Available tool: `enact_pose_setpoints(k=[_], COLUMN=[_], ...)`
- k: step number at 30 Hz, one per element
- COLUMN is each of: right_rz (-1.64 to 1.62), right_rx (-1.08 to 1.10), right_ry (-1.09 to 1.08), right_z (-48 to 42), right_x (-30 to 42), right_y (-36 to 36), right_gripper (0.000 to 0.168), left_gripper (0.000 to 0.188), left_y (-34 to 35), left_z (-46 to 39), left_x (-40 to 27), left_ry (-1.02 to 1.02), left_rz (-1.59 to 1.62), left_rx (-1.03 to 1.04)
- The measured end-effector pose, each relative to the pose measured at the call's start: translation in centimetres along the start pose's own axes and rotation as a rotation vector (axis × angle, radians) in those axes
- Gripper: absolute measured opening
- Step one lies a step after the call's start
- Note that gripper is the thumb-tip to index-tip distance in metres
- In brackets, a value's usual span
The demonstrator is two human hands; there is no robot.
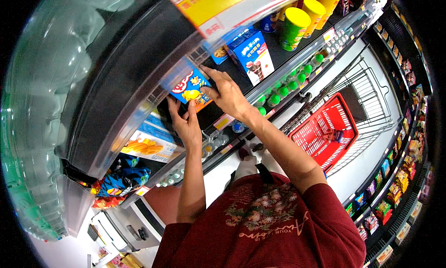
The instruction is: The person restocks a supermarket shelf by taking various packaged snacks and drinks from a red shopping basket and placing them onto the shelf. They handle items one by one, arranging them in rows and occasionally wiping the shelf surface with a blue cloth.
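A blue snack box with a yellow and orange picture (191,88) stands on the black shelf, between my two hands. My left hand (184,123) is at its lower left side, the fingers touching its edge. My right hand (226,92) is at its right side, with fingers and thumb on the edge. Both hands hold the box between them. Its upper part lies behind the clear shelf strip. To the right stands a blue box picturing chocolate cones (252,57), and to the left a box picturing yellow pastries (150,146).
Canisters with yellow lids, one of them green (294,31), stand farther along the shelf. Green-capped bottles (283,91) line the lower shelf. A wire shopping cart (373,90) with a red basket (301,137) stands at the right. Large plastic bottles (45,111) are at the left, above the shelf edge.
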State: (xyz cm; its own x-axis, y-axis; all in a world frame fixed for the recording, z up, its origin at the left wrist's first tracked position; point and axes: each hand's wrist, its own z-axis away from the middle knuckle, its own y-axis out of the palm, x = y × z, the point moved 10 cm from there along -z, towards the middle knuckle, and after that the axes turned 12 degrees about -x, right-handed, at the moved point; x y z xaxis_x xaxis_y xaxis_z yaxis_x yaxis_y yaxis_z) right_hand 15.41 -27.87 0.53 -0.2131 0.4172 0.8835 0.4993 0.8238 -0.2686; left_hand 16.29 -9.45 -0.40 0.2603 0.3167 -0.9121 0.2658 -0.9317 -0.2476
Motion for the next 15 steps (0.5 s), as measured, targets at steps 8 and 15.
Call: enact_pose_setpoints(k=[8, 15], right_rz=[-0.04, 0.05], right_rx=[-0.047, -0.176], right_ry=[0.075, 0.348], right_z=[5.6, 16.7], right_x=[0.5, -9.0], right_y=[-6.6, -16.2], right_gripper=[0.041, 0.031], left_gripper=[0.055, 0.046], left_y=[-0.4, 8.7], left_z=[4.8, 9.9], left_x=[-5.3, -6.6], left_ry=[0.329, 0.466], left_rz=[-0.308, -0.4], left_rx=[0.003, 0.479])
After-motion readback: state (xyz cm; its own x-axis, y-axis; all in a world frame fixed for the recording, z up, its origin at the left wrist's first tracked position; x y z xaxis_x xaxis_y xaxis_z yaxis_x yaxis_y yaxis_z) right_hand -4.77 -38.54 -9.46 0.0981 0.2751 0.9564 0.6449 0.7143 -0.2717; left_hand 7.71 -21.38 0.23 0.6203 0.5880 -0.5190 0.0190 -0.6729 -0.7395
